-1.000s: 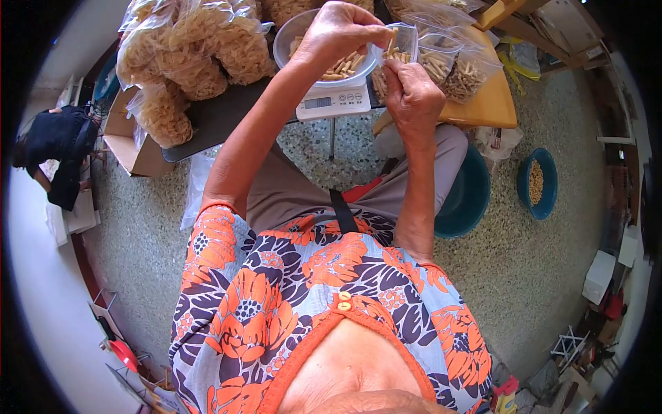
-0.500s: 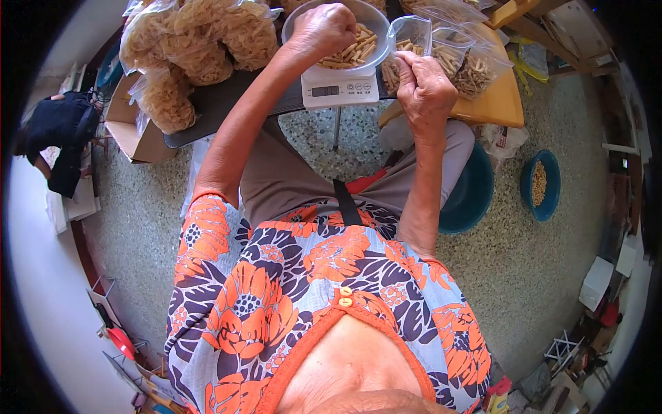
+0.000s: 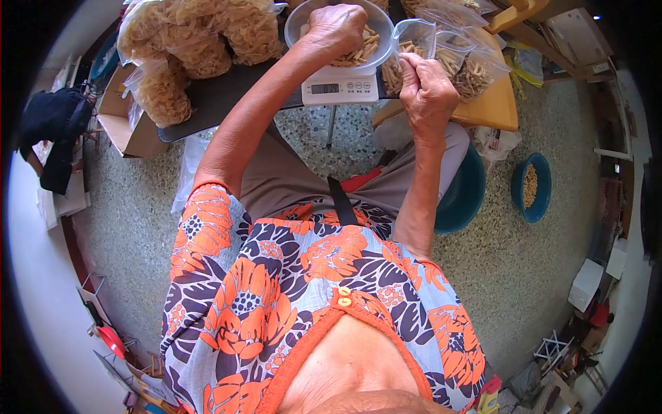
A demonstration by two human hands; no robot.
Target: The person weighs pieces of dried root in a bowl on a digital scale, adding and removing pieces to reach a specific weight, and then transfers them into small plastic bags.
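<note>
Apparently to keep its mouth open, right hand (image 3: 427, 88) pinched the clear bag (image 3: 414, 45), right of the bowl (image 3: 387, 40) on the scale (image 3: 339, 89); left hand (image 3: 338, 30) curled over the bowl's sticks (image 3: 365, 52), grip hidden.

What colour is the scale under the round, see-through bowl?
The flat, rectangular plastic scale is white; it shows best in the head view.

Tan sticks (image 3: 367, 50) lie in a translucent bowl (image 3: 294, 29) — beside it, a clear bag (image 3: 418, 32), seemingly part-filled.
</note>
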